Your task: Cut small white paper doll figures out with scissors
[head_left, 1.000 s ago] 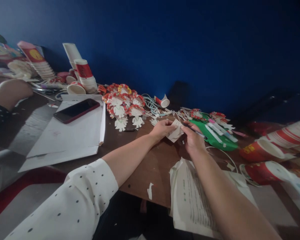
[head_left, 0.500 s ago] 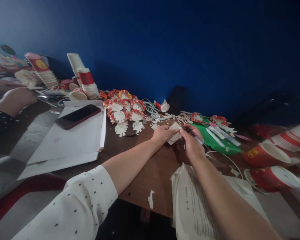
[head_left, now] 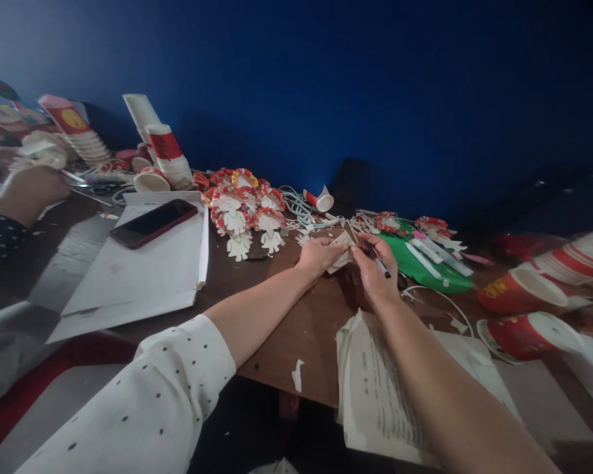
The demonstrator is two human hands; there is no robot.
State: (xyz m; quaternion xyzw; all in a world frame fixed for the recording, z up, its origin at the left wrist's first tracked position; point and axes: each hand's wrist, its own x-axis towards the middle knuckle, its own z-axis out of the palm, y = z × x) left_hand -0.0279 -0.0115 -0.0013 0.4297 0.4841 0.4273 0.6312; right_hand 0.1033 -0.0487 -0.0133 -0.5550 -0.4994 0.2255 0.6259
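A dark blue wall [head_left: 296, 99] rises behind a brown table [head_left: 286, 349] strewn with scraps. Near its middle, a small pale paper [head_left: 338, 260] sits between the person's hands. The left hand [head_left: 320, 257] pinches it, the paper lying just off its fingertips to the right. The right hand [head_left: 377, 271], fingertips at the paper's right edge, grips a pen [head_left: 379, 261] slanting from upper left to lower right, back end towards the wearer.

The print on the folded paper [head_left: 373, 392] and yellow marks on the red cup [head_left: 511, 293] are unreadable.
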